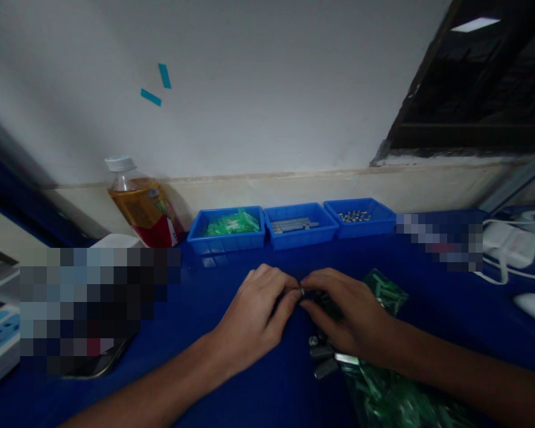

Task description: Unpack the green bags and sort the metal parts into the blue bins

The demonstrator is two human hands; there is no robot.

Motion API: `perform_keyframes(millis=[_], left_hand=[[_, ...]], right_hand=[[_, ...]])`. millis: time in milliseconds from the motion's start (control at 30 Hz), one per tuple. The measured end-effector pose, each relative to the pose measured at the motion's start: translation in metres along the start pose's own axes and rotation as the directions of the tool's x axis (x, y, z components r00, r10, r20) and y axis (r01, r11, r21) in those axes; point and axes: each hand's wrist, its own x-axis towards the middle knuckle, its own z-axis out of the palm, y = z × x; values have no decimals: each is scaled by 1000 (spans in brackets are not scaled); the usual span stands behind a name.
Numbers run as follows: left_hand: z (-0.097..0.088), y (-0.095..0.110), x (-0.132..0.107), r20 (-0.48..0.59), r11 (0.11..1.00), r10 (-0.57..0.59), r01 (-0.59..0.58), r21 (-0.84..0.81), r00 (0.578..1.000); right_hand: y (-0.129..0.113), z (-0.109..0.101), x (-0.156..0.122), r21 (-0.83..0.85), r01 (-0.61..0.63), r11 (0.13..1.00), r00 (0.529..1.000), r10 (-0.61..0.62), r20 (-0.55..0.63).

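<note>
2 hands mostly hide a small part; power strip cropped left.

Tbl dk blue; bins brighter blue; bag grn; held pc silvery; bottle lbl gold/red.

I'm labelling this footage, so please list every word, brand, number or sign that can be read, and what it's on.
No text can be read.
Bottle: its label has marks, too blurred to read.
Small part at the left hand and right hand: too small to tell.
Middle blue tray: no lettering visible on its front.
Pixelated patches: anything written there is hidden.
</note>
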Motion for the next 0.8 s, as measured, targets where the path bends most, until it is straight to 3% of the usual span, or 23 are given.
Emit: perform_keyframes(millis=[167,267,333,433,533,633,700,800], left_hand=[[0,0,2,39,1000,22,-21,-12,999],[0,0,2,95,1000,8,-10,14,995],[-1,2,2,142,999,12,-18,41,990],[-4,8,1,221,994,79,-94,60,972],[-5,11,-2,301,978,179,-203,49,937],[-5,11,-3,345,967,218,-249,49,913],[-6,10,-2,361,970,205,-239,52,910],[-6,8,-1,381,973,194,-227,43,904]], right_hand=[[-4,-5,4,-137,93,986,996,-94,5],[1,-16,12,-233,77,969,997,-81,-8],[18,-27,19,-322,7,947,997,-31,-70],[64,-47,29,-465,-189,865,975,109,-193],[117,-67,37,-543,-465,699,883,410,-228],[153,-81,43,-577,-604,551,744,649,-160],[164,-85,47,-581,-636,508,698,700,-151],[162,-84,51,-577,-656,486,688,700,-192]])
